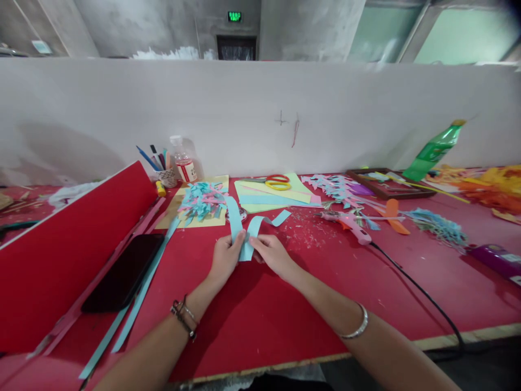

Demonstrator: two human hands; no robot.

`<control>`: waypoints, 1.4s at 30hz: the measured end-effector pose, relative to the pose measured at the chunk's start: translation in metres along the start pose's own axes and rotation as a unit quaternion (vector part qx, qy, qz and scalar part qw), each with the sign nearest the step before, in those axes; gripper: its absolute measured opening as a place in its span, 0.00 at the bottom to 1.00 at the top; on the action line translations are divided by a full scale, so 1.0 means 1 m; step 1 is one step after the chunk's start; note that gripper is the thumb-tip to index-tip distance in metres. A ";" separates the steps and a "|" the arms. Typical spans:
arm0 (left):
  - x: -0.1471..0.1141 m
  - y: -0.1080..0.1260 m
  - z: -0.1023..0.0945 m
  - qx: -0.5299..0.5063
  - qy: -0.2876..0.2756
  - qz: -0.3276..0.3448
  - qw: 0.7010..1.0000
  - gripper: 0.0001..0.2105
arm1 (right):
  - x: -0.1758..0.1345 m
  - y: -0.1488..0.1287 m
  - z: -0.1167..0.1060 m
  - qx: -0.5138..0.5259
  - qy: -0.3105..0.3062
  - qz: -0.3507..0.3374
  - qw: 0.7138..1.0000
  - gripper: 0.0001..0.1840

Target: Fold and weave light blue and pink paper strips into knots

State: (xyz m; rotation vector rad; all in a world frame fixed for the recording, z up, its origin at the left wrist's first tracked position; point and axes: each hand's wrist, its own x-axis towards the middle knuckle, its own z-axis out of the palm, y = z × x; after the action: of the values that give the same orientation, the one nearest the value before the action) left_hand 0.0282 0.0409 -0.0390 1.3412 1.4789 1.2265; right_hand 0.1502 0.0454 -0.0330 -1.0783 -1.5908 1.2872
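Note:
Between my two hands a light blue paper strip (pixel 234 214) is held above the red table, its ends curling up and away on both sides. My left hand (pixel 225 255) pinches it with thumb and fingers near the middle. Close beside it, my right hand (pixel 273 254) grips the strip's other part, which bends off to the right. Just beyond lies a pile of blue and pink cut paper pieces (pixel 203 201) on a yellow sheet (pixel 220 220). Whether the strip is one piece or two, I cannot tell.
A pink glue gun (pixel 352 225) with a black cord lies at right. Yellow-red scissors (pixel 279 183) rest on coloured sheets (pixel 260 203). A black phone (pixel 124 274) and blue strips (pixel 140 298) lie left. A green bottle (pixel 435 149) leans on a brown tray (pixel 415 191) at back right.

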 end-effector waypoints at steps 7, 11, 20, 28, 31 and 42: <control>-0.001 0.005 0.000 -0.047 -0.075 -0.015 0.996 0.19 | 0.002 0.002 -0.002 0.024 0.047 0.008 0.999 0.19; 0.000 0.001 0.001 -0.020 -0.098 0.003 0.995 0.19 | 0.003 0.003 -0.003 0.028 0.017 0.013 0.999 0.19; -0.001 0.005 0.000 -0.020 -0.025 -0.022 0.999 0.20 | 0.000 0.000 -0.001 0.003 -0.024 0.024 0.999 0.21; 0.005 0.005 -0.008 -0.065 0.025 -0.027 0.997 0.20 | 0.002 0.001 -0.009 0.023 -0.010 0.037 0.999 0.20; 0.006 0.004 -0.010 -0.079 0.021 0.001 0.997 0.19 | -0.002 -0.005 -0.016 0.006 -0.195 0.064 0.979 0.18; -0.004 0.015 -0.008 -0.060 -0.077 0.072 0.993 0.13 | 0.004 -0.002 -0.046 0.077 -0.340 0.094 0.933 0.27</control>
State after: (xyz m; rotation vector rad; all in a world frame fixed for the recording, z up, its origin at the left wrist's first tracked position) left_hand 0.0242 0.0358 -0.0227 1.4472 1.2006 1.2522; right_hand 0.1915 0.0630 -0.0235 -0.7290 -1.8556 2.0329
